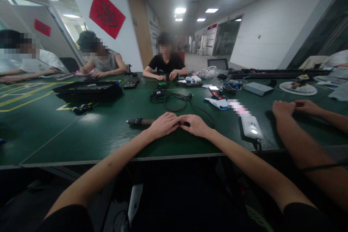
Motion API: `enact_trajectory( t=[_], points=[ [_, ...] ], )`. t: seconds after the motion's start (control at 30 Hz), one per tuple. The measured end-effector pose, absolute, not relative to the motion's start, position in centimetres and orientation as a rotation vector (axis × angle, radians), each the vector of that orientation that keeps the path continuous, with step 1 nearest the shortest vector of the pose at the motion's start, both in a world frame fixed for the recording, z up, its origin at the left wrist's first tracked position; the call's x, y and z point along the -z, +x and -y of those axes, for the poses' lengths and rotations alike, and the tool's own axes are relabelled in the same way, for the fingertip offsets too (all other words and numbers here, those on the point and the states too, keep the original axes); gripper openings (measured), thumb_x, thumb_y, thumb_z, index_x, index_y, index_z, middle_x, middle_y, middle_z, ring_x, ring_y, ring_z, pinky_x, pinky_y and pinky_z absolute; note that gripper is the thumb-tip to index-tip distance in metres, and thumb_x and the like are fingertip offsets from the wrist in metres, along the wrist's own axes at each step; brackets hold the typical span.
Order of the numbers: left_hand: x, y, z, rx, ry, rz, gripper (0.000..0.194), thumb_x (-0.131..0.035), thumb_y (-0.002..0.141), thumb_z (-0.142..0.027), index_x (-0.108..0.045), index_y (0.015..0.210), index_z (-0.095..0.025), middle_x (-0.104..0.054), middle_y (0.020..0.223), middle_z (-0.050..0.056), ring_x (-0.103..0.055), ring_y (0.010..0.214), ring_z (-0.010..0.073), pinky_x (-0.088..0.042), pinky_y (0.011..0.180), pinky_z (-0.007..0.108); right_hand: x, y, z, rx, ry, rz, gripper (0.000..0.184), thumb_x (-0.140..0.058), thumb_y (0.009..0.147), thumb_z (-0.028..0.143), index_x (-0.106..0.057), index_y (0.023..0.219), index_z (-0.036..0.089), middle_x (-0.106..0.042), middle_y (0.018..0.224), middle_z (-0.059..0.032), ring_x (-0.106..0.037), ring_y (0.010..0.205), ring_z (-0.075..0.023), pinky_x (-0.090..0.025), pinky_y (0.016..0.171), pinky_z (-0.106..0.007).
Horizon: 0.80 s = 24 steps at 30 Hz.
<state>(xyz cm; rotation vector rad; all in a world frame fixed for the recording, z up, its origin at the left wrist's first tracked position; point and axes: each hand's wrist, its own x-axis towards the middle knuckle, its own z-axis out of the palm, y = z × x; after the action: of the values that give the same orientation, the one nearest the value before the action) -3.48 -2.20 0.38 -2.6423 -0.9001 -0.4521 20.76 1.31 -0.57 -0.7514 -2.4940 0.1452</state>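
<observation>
A dark electric screwdriver (141, 122) lies near the table's front edge, its bit pointing left. My left hand (164, 125) is closed over the rear part of its body. At the tool's back end, my right hand (196, 125) has its fingers curled around the dark tail, touching the fingertips of the left. What lies under the fingers is partly hidden. A black cable (178, 106) loops on the table behind my hands.
A black tray (89, 86) stands at the left. To the right lie a blue-and-white packet (217, 103) and a white rectangular device (251, 127). A neighbour's hands (284, 108) rest at the far right, and a person (166, 63) sits opposite.
</observation>
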Motion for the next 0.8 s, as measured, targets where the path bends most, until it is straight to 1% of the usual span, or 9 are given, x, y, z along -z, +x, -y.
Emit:
enact_trajectory(
  t=[0.1, 0.17, 0.27, 0.33, 0.47, 0.57, 0.63, 0.73, 0.8],
  points=[
    [-0.49, -3.5, 2.31, 0.447, -2.689, 0.847, 0.064, -0.049, 0.103, -0.023, -0.027, 0.164, -0.023, -0.063, 0.128, 0.011, -0.057, 0.122, 0.0253, -0.044, 0.109, 0.041, 0.56, 20.76, -1.29, -0.14, -0.769, 2.489, 0.009, -0.075, 0.094, 0.028, -0.074, 0.093, 0.019, -0.074, 0.101, -0.0069, -0.068, 0.091, -0.0207, -0.05, 0.086, -0.033],
    [-0.49, -3.51, 2.32, 0.444, -2.691, 0.844, 0.063, -0.046, 0.104, -0.021, -0.028, 0.164, -0.023, -0.063, 0.127, 0.01, -0.057, 0.121, 0.0249, -0.044, 0.109, 0.041, 0.56, 20.78, -1.29, -0.134, -0.774, 2.493, 0.009, -0.075, 0.094, 0.028, -0.074, 0.093, 0.019, -0.073, 0.1, -0.0069, -0.067, 0.09, -0.0205, -0.05, 0.084, -0.033],
    [-0.45, -3.55, 2.28, 0.446, -2.663, 0.887, 0.061, -0.046, 0.105, -0.026, -0.028, 0.163, -0.022, -0.064, 0.12, 0.01, -0.059, 0.115, 0.0255, -0.045, 0.106, 0.041, 0.56, 20.79, -1.29, -0.127, -0.77, 2.499, 0.008, -0.074, 0.094, 0.028, -0.073, 0.093, 0.02, -0.074, 0.102, -0.0066, -0.067, 0.093, -0.0209, -0.05, 0.085, -0.033],
    [-0.46, -3.57, 2.28, 0.448, -2.67, 0.883, 0.062, -0.048, 0.105, -0.028, -0.028, 0.163, -0.021, -0.063, 0.12, 0.01, -0.058, 0.115, 0.026, -0.045, 0.106, 0.041, 0.57, 20.81, -1.29, -0.127, -0.764, 2.501, 0.008, -0.074, 0.095, 0.027, -0.073, 0.094, 0.019, -0.074, 0.104, -0.0068, -0.068, 0.094, -0.0211, -0.05, 0.086, -0.033],
    [-0.5, -3.56, 2.3, 0.428, -2.692, 0.847, 0.061, -0.045, 0.105, -0.022, -0.027, 0.163, -0.022, -0.062, 0.123, 0.01, -0.057, 0.118, 0.0253, -0.044, 0.107, 0.04, 0.57, 20.82, -1.28, -0.139, -0.762, 2.5, 0.009, -0.074, 0.094, 0.027, -0.074, 0.095, 0.019, -0.074, 0.102, -0.0071, -0.068, 0.093, -0.021, -0.05, 0.086, -0.033],
    [-0.54, -3.52, 2.32, 0.445, -2.662, 0.897, 0.061, -0.046, 0.106, -0.026, -0.027, 0.163, -0.021, -0.063, 0.118, 0.01, -0.058, 0.114, 0.0257, -0.045, 0.106, 0.041, 0.54, 20.8, -1.26, -0.14, -0.757, 2.498, 0.008, -0.074, 0.095, 0.028, -0.074, 0.094, 0.02, -0.074, 0.105, -0.0069, -0.068, 0.095, -0.0212, -0.05, 0.088, -0.034],
    [-0.59, -3.51, 2.37, 0.445, -2.676, 0.882, 0.061, -0.047, 0.106, -0.027, -0.027, 0.163, -0.021, -0.063, 0.12, 0.01, -0.058, 0.115, 0.0256, -0.044, 0.107, 0.041, 0.52, 20.79, -1.26, -0.133, -0.764, 2.497, 0.009, -0.073, 0.095, 0.028, -0.074, 0.094, 0.02, -0.074, 0.104, -0.0068, -0.068, 0.094, -0.0209, -0.05, 0.086, -0.033],
    [-0.63, -3.53, 2.4, 0.425, -2.704, 0.837, 0.06, -0.045, 0.106, -0.023, -0.026, 0.163, -0.022, -0.062, 0.126, 0.01, -0.056, 0.119, 0.0248, -0.043, 0.109, 0.04, 0.52, 20.77, -1.27, -0.13, -0.773, 2.498, 0.01, -0.073, 0.095, 0.028, -0.074, 0.095, 0.019, -0.073, 0.099, -0.0066, -0.067, 0.09, -0.0202, -0.05, 0.084, -0.032],
    [-0.61, -3.54, 2.36, 0.425, -2.687, 0.867, 0.06, -0.044, 0.107, -0.024, -0.025, 0.164, -0.021, -0.063, 0.123, 0.01, -0.057, 0.117, 0.025, -0.044, 0.107, 0.04, 0.56, 20.74, -1.3, -0.132, -0.765, 2.5, 0.009, -0.073, 0.095, 0.028, -0.074, 0.094, 0.019, -0.073, 0.101, -0.0065, -0.067, 0.091, -0.0204, -0.05, 0.084, -0.032]
  ],
)
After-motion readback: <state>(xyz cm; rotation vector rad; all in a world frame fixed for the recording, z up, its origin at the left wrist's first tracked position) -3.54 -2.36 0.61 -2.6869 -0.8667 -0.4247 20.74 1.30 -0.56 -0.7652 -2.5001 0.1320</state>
